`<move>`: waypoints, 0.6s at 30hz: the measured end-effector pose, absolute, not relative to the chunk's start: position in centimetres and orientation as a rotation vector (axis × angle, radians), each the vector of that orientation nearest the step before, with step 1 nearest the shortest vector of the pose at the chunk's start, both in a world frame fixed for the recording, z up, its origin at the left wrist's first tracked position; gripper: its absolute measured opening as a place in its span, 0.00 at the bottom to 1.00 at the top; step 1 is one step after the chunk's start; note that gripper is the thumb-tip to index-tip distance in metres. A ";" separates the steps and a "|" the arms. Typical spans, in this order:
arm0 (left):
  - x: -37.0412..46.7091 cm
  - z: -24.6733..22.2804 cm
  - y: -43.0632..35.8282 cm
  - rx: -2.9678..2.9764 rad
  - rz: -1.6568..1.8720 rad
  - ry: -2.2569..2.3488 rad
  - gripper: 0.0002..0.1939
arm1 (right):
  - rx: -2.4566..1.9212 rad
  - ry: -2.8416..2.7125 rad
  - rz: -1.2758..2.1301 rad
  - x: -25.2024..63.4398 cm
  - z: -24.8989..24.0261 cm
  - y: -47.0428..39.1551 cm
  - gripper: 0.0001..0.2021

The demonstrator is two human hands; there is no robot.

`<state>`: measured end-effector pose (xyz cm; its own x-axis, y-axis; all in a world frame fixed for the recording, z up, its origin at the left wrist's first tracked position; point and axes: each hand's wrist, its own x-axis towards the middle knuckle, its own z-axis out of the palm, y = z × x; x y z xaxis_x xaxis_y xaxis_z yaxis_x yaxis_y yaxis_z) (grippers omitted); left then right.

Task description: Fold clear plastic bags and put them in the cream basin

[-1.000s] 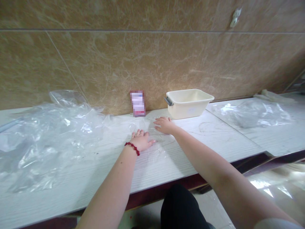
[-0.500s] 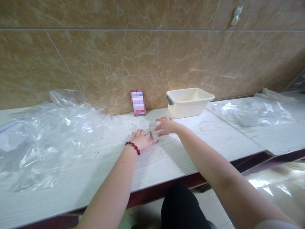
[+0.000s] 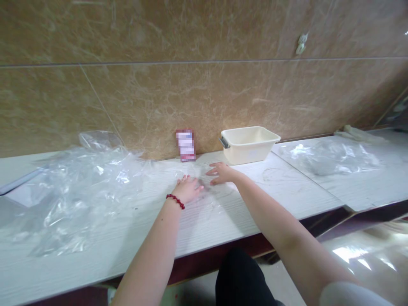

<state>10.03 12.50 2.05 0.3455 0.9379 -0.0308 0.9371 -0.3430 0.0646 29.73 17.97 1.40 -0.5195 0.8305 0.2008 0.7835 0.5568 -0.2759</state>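
- Head view: the left grip (image 3: 187, 190), at a wrist with a red beaded bracelet (image 3: 175, 201), is wide open, palm down, fingers spread, holding nothing between them.
- The right grip (image 3: 221, 173) is open too, fingers parted and empty; whether it presses down, I cannot tell.
- A thin, clear plastic sheet (image 3: 214, 207) lies on the white wood-grain desk (image 3: 153, 238), under and around the left grip.
- Beyond the right grip stands a cream rectangular plastic tub (image 3: 250, 149).
- Beyond the left grip, a blurred red-edged upright rectangle (image 3: 186, 145) leans near the wall.
- Left of the left grip: heaped clear plastic bags (image 3: 92, 191).
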 end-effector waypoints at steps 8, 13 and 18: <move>6.7 5.3 11.8 2.703 0.182 1.680 0.21 | -1.058 -2.350 0.122 28.8 4.2 15.2 0.10; 3.3 5.6 6.8 2.769 0.264 1.542 0.20 | -0.818 -2.699 0.108 29.9 4.7 8.0 0.10; 2.1 3.8 2.5 2.660 0.322 1.435 0.20 | -0.824 -2.771 -0.064 30.7 3.1 3.8 0.11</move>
